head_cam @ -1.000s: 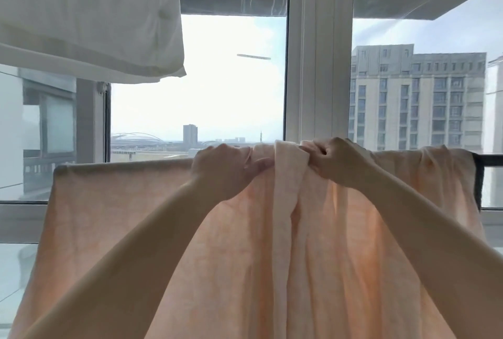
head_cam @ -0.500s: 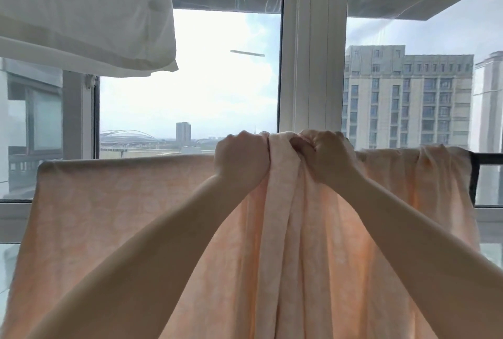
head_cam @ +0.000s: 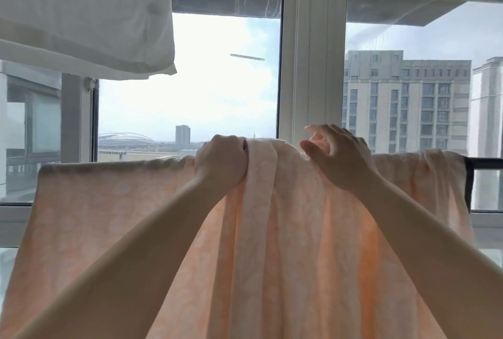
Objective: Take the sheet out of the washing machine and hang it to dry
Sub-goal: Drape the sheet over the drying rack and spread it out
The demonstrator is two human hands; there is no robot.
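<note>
My right hand (head_cam: 337,159) has released the bunched fold it was gripping a moment ago; its fingers now spread loosely just above the sheet (head_cam: 272,243). My left hand (head_cam: 221,160) stays clenched on that fold. The sheet drapes the black rail (head_cam: 487,163); spreading remains.

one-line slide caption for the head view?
Left hand grips the bunched peach sheet draped over a black rail; right hand hovers open beside the fold.
</note>
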